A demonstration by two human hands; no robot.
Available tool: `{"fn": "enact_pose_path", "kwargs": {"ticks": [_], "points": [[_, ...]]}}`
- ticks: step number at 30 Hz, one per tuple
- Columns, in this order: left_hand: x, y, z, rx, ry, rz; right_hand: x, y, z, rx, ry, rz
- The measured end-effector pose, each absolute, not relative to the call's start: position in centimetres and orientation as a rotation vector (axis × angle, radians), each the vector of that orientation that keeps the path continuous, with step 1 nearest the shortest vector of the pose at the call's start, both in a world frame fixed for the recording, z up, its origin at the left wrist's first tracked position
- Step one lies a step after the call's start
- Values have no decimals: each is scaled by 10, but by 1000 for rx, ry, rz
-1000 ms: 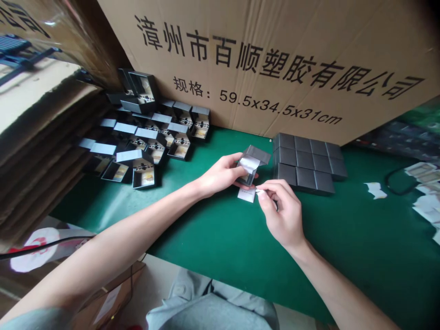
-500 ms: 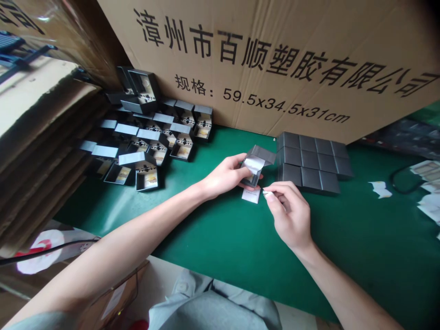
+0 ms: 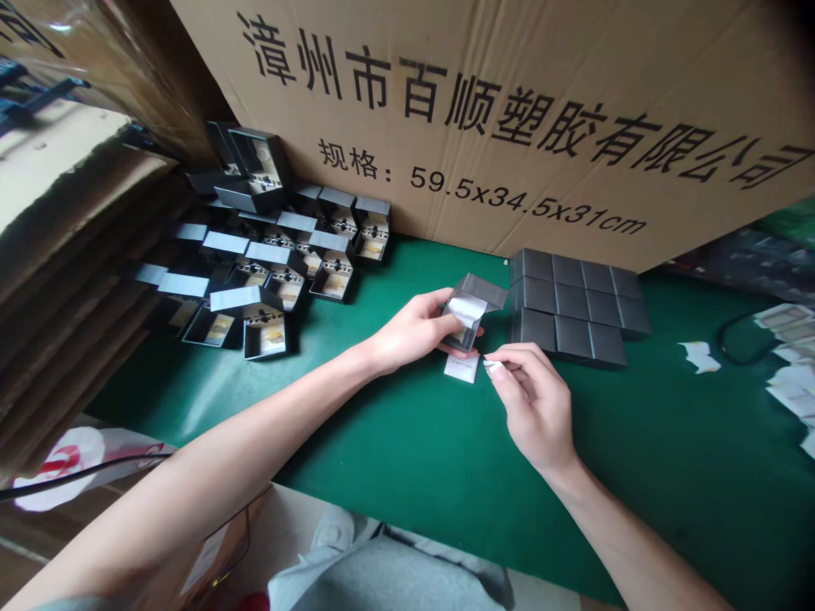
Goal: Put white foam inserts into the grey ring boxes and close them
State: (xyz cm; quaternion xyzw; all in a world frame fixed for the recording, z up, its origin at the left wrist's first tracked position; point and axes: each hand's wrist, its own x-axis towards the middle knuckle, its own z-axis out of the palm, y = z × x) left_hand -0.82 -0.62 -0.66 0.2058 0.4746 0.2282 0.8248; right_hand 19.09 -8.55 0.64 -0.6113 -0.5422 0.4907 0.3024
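My left hand (image 3: 417, 331) is wrapped round a small black box (image 3: 476, 291) whose lid stands up; a whitish liner shows inside under my thumb. Just below that box, a white printed card (image 3: 461, 367) lies on the green table (image 3: 407, 450). My right hand (image 3: 533, 399) is closed in a pinch to the right of the card, apart from the box. Between its thumb and forefinger sits a small white piece (image 3: 493, 366), too small to tell what it is.
Several closed black boxes (image 3: 573, 297) form a block at the right. Open black boxes (image 3: 264, 327) with pale inserts crowd the left. A large cardboard carton (image 3: 446, 110) stands behind. White paper scraps (image 3: 699, 356) lie at the right, and flattened cardboard (image 3: 70, 255) is stacked at the left.
My right hand has drawn slightly away from the box, down and right, still pinching the small white piece. My left hand keeps the box in about the same place. The view has shifted a little.
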Motion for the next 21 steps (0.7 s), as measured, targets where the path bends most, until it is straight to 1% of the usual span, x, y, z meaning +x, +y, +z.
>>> {"fn": "enact_pose_path", "kwargs": {"ticks": [21], "points": [[-6,-6,-1,482,1061,497,186,-81,8,-1637,-1435,1278]]}}
